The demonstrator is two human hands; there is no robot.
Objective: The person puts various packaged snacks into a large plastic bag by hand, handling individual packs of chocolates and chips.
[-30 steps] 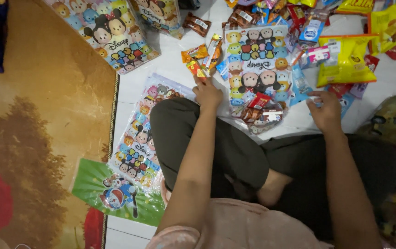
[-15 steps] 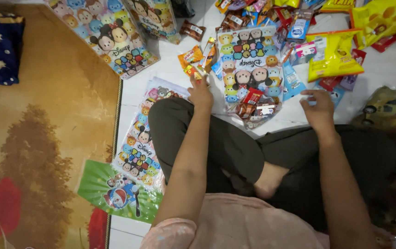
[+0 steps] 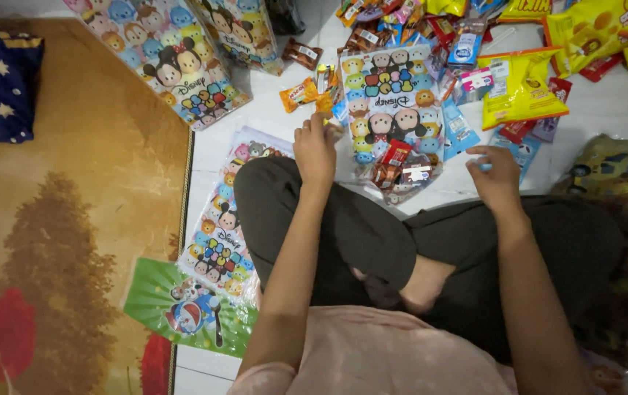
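Two big things frame the spot: the brown patterned rug along the left side of the floor and the white tiled floor running toward the far edge, where the snacks lie scattered. A person sits cross-legged at the near edge. Straight ahead of the knees lies a cartoon-printed gift bag, its long axis pointing away from the person, its clear lower end showing sweets inside. More such bags lie flat by the rug's edge, and a yellow snack packet sits further right. The left hand is nearer the bag, just beside its left edge, fingers curled around a small orange wrapped sweet. The right hand, right of the bag, pinches something small; I cannot tell what.
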